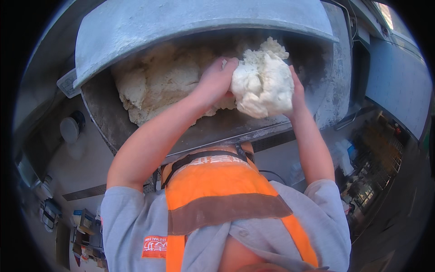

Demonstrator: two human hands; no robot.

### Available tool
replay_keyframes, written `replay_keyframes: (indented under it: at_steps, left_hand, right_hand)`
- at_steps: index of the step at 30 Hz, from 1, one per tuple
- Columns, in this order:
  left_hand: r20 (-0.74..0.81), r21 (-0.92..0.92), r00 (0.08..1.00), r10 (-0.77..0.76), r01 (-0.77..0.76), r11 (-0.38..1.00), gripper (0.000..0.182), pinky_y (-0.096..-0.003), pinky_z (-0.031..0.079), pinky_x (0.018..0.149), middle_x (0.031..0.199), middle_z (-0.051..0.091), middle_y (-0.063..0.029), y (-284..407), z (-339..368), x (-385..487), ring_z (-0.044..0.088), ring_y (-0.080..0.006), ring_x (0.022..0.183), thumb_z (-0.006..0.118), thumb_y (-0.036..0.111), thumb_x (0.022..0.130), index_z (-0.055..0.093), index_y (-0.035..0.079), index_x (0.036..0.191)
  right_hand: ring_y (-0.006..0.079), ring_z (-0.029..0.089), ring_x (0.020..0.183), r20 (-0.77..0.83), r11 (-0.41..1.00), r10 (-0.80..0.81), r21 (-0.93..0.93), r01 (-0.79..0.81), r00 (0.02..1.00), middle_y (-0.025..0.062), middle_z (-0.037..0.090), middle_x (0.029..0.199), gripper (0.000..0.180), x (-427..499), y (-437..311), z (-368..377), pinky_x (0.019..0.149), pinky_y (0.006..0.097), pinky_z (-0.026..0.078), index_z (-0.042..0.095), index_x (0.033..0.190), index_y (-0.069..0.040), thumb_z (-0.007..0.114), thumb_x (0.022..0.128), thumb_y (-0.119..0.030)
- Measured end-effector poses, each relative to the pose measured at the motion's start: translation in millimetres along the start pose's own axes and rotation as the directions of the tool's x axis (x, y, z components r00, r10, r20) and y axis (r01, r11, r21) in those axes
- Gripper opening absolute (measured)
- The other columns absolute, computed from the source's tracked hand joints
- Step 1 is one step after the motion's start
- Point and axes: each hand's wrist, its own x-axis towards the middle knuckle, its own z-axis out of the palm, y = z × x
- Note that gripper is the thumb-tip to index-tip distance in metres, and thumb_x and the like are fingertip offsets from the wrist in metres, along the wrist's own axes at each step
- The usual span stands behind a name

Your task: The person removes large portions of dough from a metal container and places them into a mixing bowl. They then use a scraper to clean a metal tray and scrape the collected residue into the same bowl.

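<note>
Between my two hands is a lump of pale dough [263, 83], torn and ragged at its top, held over the right part of a metal mixer trough [217, 131]. My left hand [219, 76] grips its left side, thumb on top. Along its right side lies my right hand [296, 90], fingers partly hidden behind the dough. A much larger mass of dough [163, 85] lies in the left and middle of the trough, partly behind my left forearm. The raised lid [204, 17] arches over the trough's far side.
At the left on the floor stands a round white-topped container [69, 130]. A large pale panel [396, 85] is at the right. Cluttered racks [370, 176] stand at the lower right, and a shelf with boxes [85, 224] at the lower left.
</note>
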Motion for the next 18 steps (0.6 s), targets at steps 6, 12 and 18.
replay_keyframes:
  at_steps: [6,12,18]
  left_hand:
    - [-0.064,0.760,0.991,0.118,-0.028,0.649,0.074,-0.0407,0.041,0.106,0.136,0.057,-0.0211,-18,-8,82,0.055,-0.0353,0.124,0.048,0.059,0.096,0.047,0.002,0.143]
    - [0.211,0.783,0.974,-0.085,-0.116,0.611,0.071,-0.0418,0.040,0.107,0.142,0.053,-0.0186,24,15,121,0.053,-0.0330,0.127,0.049,0.060,0.097,0.047,0.008,0.145]
    - [0.474,0.880,0.865,0.167,-0.474,-0.037,0.059,-0.0407,0.041,0.105,0.138,0.057,-0.0159,60,36,172,0.054,-0.0286,0.124,0.052,0.051,0.096,0.057,0.008,0.137]
  right_hand:
    - [0.0277,0.044,0.136,-0.038,0.975,-0.223,0.002,0.223,0.974,0.0124,0.039,0.151,0.071,55,60,-66,0.110,0.0408,0.039,0.022,0.155,-0.012,0.057,0.100,-0.039]
    - [0.0326,0.041,0.138,-0.279,0.968,-0.130,0.172,0.182,0.952,0.0200,0.030,0.155,0.102,56,77,-53,0.107,0.0447,0.043,0.000,0.159,-0.013,0.070,0.091,-0.044]
    - [0.0353,0.041,0.137,-0.293,0.967,-0.075,0.214,0.142,0.953,0.0231,0.024,0.157,0.113,65,72,-30,0.102,0.0462,0.048,-0.008,0.159,-0.014,0.074,0.087,-0.044]
